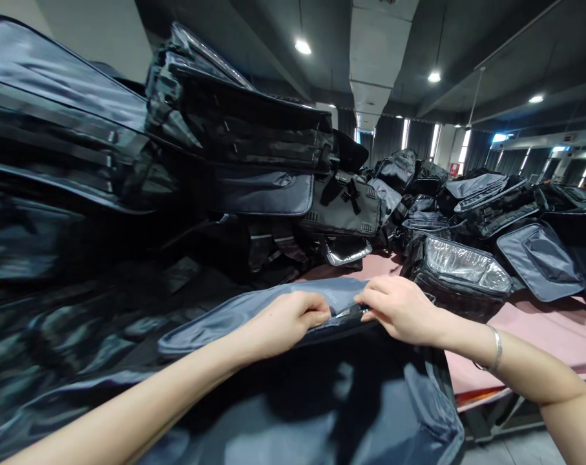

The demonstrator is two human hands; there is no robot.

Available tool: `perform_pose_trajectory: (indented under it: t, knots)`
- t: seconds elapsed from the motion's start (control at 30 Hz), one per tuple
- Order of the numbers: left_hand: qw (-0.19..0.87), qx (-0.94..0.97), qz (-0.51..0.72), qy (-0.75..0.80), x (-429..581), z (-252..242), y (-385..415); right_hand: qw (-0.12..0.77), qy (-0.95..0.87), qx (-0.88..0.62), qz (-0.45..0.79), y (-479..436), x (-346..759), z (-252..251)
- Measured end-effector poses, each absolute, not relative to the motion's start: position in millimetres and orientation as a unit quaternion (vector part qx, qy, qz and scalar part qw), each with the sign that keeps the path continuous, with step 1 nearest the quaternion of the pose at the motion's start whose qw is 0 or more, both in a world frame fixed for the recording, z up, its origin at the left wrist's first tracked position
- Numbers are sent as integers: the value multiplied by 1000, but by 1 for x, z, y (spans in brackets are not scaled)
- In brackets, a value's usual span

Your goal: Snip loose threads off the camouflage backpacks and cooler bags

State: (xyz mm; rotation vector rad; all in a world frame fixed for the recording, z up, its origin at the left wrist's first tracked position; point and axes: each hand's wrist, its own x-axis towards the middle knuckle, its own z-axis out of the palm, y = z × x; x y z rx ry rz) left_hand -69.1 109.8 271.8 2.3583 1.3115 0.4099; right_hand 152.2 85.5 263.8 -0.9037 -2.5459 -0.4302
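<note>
A dark grey fabric bag [322,413] lies in front of me, its lighter grey flap [254,310] turned up along the top edge. My left hand [285,321] is closed, pinching that top edge near the middle. My right hand [402,309] is closed too, fingers pinched on the same edge just to the right, where a thin strip like a zipper shows between the two hands. A silver bracelet sits on my right wrist.
Tall piles of black bags [234,129] rise at left and behind. More bags, one with a silver foil lining [467,265], cover a pink table [539,329] at right. The table's front edge and a floor strip show at lower right.
</note>
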Motion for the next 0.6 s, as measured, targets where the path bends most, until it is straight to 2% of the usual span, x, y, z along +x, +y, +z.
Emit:
perform_pose_trajectory:
  t: [0.27, 0.47, 0.6]
  knots:
    - [222, 847, 130, 464, -68, 275, 109, 201, -907, -300, -218, 84, 151, 260]
    - [234, 849, 131, 455, -70, 277, 109, 280, -905, -301, -111, 89, 149, 256]
    - [252, 850, 144, 440, -73, 278, 110, 245, -915, -316, -49, 100, 144, 255]
